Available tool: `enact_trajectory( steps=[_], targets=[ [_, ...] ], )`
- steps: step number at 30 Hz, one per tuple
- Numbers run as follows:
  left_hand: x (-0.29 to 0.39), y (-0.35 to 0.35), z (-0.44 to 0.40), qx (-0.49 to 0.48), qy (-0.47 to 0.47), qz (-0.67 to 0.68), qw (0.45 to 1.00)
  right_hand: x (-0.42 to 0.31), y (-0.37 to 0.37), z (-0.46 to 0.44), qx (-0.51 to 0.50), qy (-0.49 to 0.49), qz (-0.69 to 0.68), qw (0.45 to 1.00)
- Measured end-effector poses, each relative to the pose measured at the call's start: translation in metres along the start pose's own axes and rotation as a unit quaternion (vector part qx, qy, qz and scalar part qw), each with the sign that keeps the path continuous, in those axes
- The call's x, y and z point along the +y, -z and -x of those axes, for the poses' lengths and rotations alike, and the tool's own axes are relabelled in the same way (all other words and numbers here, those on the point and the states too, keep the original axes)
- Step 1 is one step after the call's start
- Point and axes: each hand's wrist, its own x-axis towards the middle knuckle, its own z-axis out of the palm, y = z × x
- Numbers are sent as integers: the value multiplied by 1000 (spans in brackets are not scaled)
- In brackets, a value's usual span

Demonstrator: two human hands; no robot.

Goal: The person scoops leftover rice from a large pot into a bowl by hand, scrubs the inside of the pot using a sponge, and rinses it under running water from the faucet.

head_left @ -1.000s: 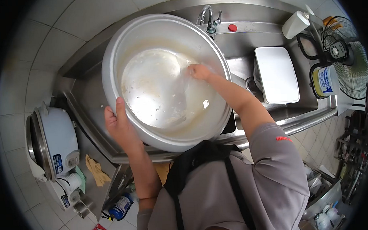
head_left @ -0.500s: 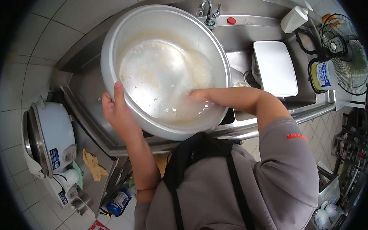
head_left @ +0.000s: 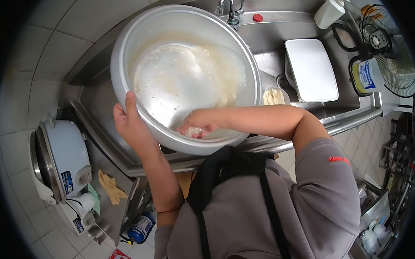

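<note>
A large aluminium pot (head_left: 121, 71) is tilted over the sink, with cloudy water and pale bits inside. My left hand (head_left: 133, 125) grips its left rim, thumb on the lip and fingers around the outside. Inside the pot, near the lower wall, my right hand (head_left: 198, 124) is curled around whitish wet scraps (head_left: 193, 131). What the scraps are is too small to tell. Right of the pot, a small container of pale scraps (head_left: 274, 96) sits in the sink.
A white-lidded container (head_left: 311, 71) stands in the steel sink (head_left: 269, 63) below the faucet (head_left: 232, 10). A red cap (head_left: 257, 18) and a white bottle (head_left: 329, 13) are behind. At left are a rice cooker (head_left: 66, 152) and yellow gloves (head_left: 111, 186); a fan (head_left: 387, 50) is at right.
My right hand has moved left and toward me inside the pot, and whitish scraps now show in it. The water has swirled to the right side. My left hand keeps its hold.
</note>
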Motion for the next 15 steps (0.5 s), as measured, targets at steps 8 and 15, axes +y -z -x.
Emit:
enact_trajectory(
  steps=[8, 15],
  targets=[
    [8, -7, 3, 7, 13, -32, 999, -30, 49, 6, 90, 86, -32, 992],
    [11, -13, -12, -6, 22, 2, 1000, -13, 113, 9, 154, 57, 12, 986]
  ],
)
